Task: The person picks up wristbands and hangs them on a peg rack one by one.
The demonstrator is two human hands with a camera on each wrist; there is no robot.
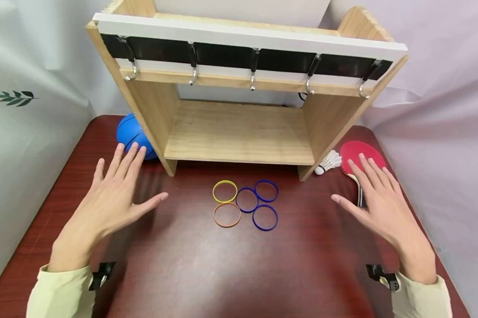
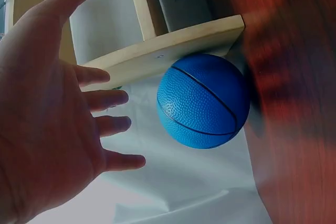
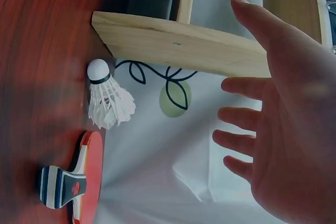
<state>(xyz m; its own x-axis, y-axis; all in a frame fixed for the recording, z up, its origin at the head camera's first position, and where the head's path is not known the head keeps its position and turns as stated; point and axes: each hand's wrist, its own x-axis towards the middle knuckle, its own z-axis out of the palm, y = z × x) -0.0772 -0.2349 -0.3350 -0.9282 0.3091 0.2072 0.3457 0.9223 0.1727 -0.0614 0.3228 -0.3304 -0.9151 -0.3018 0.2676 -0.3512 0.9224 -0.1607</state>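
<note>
My left hand (image 1: 111, 198) hovers over the left of the table, fingers spread, holding nothing. Beyond its fingertips is a blue ball (image 2: 203, 100) with black seams, beside the shelf's left side. On the right, my right hand (image 1: 386, 207) is also spread and holds nothing; it overlaps a red table tennis paddle (image 1: 362, 155) in the head view. A white shuttlecock (image 3: 110, 95) lies between that paddle and the shelf. Between the hands lie a yellow ring (image 1: 225, 181), an orange ring (image 1: 227, 226) and three blue rings (image 1: 265, 229), grouped close together.
A wooden shelf (image 1: 239, 132) stands at the back of the table (image 1: 231, 274). Across its top front runs a black and white rail (image 1: 223, 55) with several metal hooks (image 1: 252, 81). Pale cloth (image 1: 434, 110) hangs around the sides and back.
</note>
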